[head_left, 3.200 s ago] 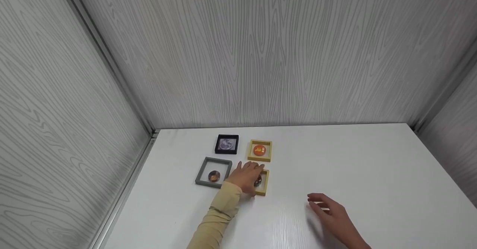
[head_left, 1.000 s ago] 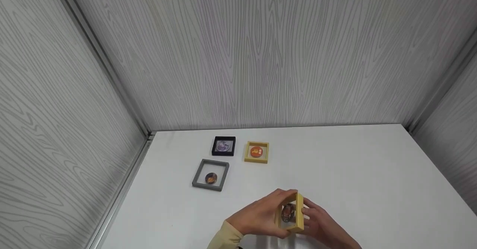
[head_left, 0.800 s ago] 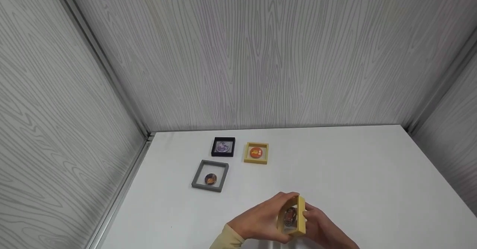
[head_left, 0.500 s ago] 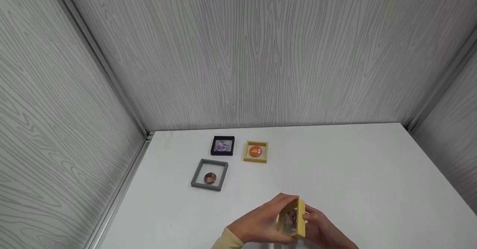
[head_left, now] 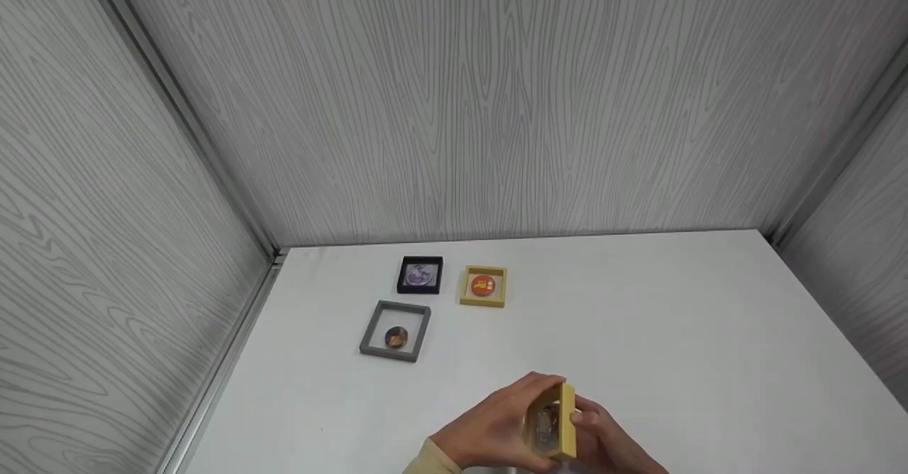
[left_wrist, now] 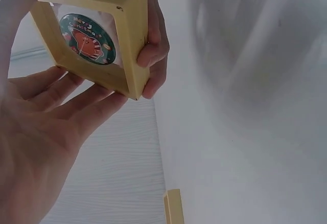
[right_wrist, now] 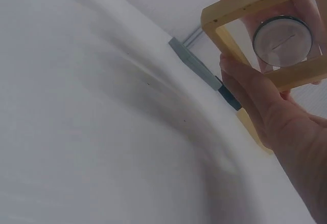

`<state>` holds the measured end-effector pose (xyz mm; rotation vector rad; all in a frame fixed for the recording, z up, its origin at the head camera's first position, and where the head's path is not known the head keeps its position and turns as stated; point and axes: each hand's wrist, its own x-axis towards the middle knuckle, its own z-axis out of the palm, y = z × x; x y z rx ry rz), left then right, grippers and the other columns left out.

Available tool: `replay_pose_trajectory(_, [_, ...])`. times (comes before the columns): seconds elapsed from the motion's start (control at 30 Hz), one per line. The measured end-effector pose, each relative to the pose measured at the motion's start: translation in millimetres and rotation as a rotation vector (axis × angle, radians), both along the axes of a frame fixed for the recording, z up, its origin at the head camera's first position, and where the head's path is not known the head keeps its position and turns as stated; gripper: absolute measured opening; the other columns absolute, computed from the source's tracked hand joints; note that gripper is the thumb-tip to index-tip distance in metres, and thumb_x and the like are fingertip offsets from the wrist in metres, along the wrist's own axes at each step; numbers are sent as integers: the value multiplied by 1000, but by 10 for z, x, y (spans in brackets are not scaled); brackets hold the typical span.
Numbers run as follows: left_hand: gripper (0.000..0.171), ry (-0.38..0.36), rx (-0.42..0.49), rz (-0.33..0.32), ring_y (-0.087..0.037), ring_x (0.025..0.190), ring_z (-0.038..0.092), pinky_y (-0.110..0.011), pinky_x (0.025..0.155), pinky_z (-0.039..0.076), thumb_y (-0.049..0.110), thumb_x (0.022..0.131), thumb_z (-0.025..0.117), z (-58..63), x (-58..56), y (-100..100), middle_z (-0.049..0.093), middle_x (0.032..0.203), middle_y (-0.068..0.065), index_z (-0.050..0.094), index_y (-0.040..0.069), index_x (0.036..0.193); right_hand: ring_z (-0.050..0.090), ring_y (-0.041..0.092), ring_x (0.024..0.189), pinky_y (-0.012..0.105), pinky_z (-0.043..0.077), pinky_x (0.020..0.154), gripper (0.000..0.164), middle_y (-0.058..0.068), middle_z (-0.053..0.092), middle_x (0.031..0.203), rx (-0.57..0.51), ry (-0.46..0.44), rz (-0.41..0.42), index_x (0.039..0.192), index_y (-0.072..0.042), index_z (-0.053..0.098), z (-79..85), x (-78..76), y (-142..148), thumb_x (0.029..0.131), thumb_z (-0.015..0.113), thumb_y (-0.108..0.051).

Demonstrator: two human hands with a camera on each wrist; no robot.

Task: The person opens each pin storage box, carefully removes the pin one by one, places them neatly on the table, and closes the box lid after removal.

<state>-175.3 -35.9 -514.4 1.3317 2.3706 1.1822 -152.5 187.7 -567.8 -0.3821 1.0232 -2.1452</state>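
Observation:
Both hands hold a small yellow display frame (head_left: 568, 421) upright above the front of the table, turned nearly edge-on to the head view. My left hand (head_left: 493, 421) grips it from the left, thumb and fingers spread round its top and bottom edges. My right hand (head_left: 610, 440) pinches its right side. Inside the frame, clear film carries a round badge. Its face (left_wrist: 88, 39), green with a red figure and Christmas lettering, shows in the left wrist view. The plain back of the badge (right_wrist: 282, 42), crossed by a pin, shows in the right wrist view.
Farther back on the white table (head_left: 638, 318) lie a second yellow frame (head_left: 482, 303) with an orange badge, a black frame (head_left: 418, 290) with a purplish round piece, and a grey frame (head_left: 370, 328) with a dark and orange badge. Wood-grained panels (head_left: 454, 105) enclose the table.
The left hand took the yellow frame from beside the grey one and brought it forward and right, where the right hand took hold too. Over the last second the frame turned slightly and sank a little.

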Motion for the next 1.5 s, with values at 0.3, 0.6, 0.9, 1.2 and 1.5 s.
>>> replay_pose_trajectory(0.3, [95, -17, 10, -26, -4, 119, 53, -22, 105, 48, 37, 73, 85, 0, -19, 15, 45, 137, 13, 28, 34, 149, 56, 31, 128, 45, 48, 106, 50, 16, 50, 142, -51, 39, 32, 152, -10, 29, -57, -12, 25, 104, 27, -25])
replay_pose_trajectory(0.6, [89, -66, 36, -57, -6, 123, 51, -25, 109, 45, 41, 78, 80, -5, -43, -27, 46, 138, 14, 28, 36, 150, 54, 31, 129, 48, 45, 109, 51, 16, 49, 140, -72, 21, 73, 153, -11, 29, -100, -37, 94, 103, 27, -23])
replay_pose_trajectory(0.9, [92, -45, 32, -16, -10, 125, 52, -27, 109, 45, 44, 77, 81, -24, -113, -139, 46, 139, 12, 27, 33, 151, 56, 24, 128, 42, 48, 107, 43, 7, 52, 142, 64, -31, -44, 147, -17, 36, -44, -84, 138, 105, 35, -14])
replay_pose_trajectory(1.2, [92, -108, 49, 50, -14, 124, 54, -30, 107, 48, 42, 75, 83, -142, -216, -265, 48, 136, 12, 29, 34, 149, 57, 21, 127, 36, 53, 102, 54, 3, 46, 149, 418, 137, -168, 153, -8, 29, -61, -157, 171, 103, 47, -18])
replay_pose_trajectory(1.5, [96, -78, -1, 106, -17, 123, 55, -32, 107, 48, 47, 72, 84, -182, -304, -302, 49, 135, 14, 29, 34, 149, 53, 32, 126, 33, 56, 91, 85, 16, 34, 155, 720, 420, -182, 152, -12, 25, -45, -196, 72, 84, 76, -18])
